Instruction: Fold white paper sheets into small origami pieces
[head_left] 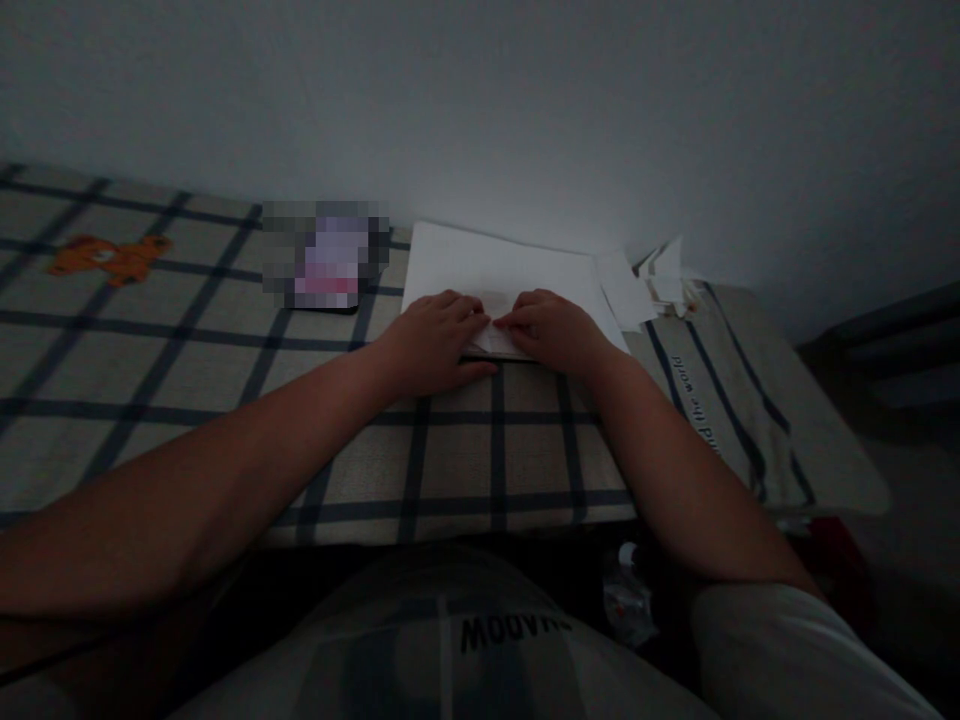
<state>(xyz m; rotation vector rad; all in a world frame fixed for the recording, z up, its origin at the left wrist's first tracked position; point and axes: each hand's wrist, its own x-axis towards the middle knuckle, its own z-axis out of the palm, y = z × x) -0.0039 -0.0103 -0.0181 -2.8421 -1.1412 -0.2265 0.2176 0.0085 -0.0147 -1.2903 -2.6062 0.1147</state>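
My left hand (433, 338) and my right hand (553, 330) rest side by side on a small folded piece of white paper (499, 343), fingertips pressing it flat where they meet. The folded piece lies on the near edge of a larger white sheet (495, 262) spread on a checked tablecloth (225, 370). Both hands press down with fingers curled; most of the folded piece is hidden under them.
A phone-like object (326, 255), blurred out, lies left of the sheet. Several folded white paper scraps (660, 275) sit at the right near the wall. An orange bear print (109, 257) marks the cloth at far left. The table edge runs just in front of me.
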